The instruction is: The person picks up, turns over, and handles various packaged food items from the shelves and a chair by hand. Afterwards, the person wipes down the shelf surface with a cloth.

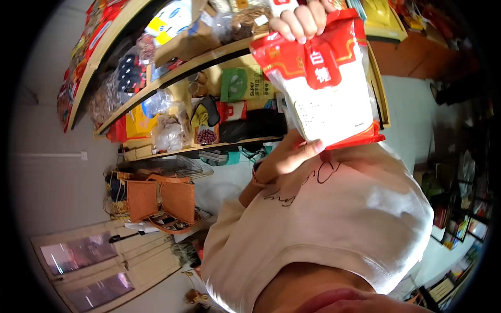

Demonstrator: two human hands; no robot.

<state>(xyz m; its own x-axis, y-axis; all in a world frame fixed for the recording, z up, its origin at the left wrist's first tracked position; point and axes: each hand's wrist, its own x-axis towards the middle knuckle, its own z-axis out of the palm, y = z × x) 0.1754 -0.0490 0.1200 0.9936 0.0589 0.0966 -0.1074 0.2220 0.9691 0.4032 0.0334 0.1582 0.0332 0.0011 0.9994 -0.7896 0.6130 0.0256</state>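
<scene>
A plump red-and-white packet (334, 99) fills the upper middle of the head view, held up in front of my chest. It has a red top with gold trim and white Chinese characters; its contents are white. My right hand (302, 22) grips the top edge, with its fingers folded over the red film. From below left comes my left hand (292, 155), wearing a band at the wrist. Its thumb lies against the packet's lower corner, while the other fingers are hidden behind it.
Behind the packet stands a wooden shelf unit (180, 68) with bagged goods, a green pouch (235, 83) and a smaller red-and-white packet (233, 110). Lower left are a brown woven bag (143, 201) and a door with glass panes (99, 261). Shelving (454, 219) stands on the right.
</scene>
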